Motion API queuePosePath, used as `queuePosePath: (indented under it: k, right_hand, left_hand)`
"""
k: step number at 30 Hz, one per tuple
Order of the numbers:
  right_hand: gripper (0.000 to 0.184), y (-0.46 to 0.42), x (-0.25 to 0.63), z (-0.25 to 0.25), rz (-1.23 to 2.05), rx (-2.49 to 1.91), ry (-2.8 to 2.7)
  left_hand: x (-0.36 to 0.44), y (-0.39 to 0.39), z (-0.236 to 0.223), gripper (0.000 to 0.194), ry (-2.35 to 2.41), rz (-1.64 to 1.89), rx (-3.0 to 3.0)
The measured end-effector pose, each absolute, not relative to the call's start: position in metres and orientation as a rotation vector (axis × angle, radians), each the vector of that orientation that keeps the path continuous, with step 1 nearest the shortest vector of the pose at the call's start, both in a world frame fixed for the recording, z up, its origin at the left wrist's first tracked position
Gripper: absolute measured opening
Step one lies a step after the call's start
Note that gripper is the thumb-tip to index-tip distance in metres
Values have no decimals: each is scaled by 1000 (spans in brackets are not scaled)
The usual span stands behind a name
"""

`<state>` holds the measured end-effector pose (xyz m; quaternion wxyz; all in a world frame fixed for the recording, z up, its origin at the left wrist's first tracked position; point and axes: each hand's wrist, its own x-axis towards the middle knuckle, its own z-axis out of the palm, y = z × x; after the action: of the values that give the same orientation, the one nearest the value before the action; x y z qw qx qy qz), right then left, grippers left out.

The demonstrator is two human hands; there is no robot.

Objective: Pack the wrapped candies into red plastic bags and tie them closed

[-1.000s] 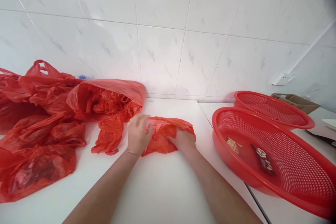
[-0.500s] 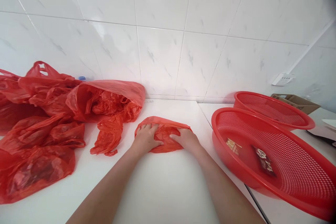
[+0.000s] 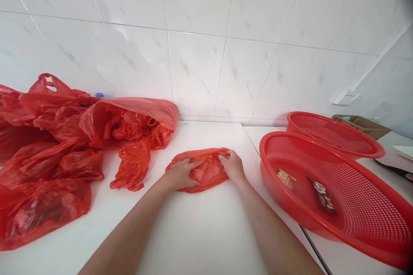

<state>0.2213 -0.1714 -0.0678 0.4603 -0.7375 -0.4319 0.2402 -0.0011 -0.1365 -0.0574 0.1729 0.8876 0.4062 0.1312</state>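
Observation:
A red plastic bag (image 3: pixel 210 171) lies flattened and crinkled on the white table, directly in front of me. My left hand (image 3: pixel 181 175) rests on its left part, the thumb spread away from the fingers. At the bag's right edge, my right hand (image 3: pixel 233 166) has its fingers curled and pinches the plastic near the far corner. A crumpled red bag (image 3: pixel 132 167) lies apart on the left. Behind it, a larger red bag (image 3: pixel 155 109) lies on its side, its mouth toward me and crumpled red plastic inside.
More red bags (image 3: pixel 48 180) are heaped on the far left. To the right stands a red perforated basket (image 3: pixel 371 193) with printed labels on its bottom; a second red basket (image 3: pixel 335 131) is behind it. A cardboard box (image 3: pixel 371 126) sits farther back by the tiled wall (image 3: pixel 200 68).
My right hand has shifted up to the bag's far right corner, its fingers now curled there. My left hand has slid slightly toward me, and the bag's outline has changed.

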Motion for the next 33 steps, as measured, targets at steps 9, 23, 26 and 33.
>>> queuePosePath:
  k: [9, 23, 26, 33]
  right_hand:
    - [22, -185, 210, -60, 10, -2017, -1497]
    - [50, -182, 207, -73, -263, -1924, -1883]
    - [47, -180, 216, -73, -277, -1955, -1840]
    - [22, -191, 189, -56, -430, -1729, -1780]
  left_hand:
    - [7, -139, -53, 33, 1173, 633, 2657]
    - [-2, -143, -49, 74, 1213, 570, 2604]
    - [-4, -140, -52, 65, 1202, 575, 2611]
    - [3, -140, -55, 43, 926, 727, 2813]
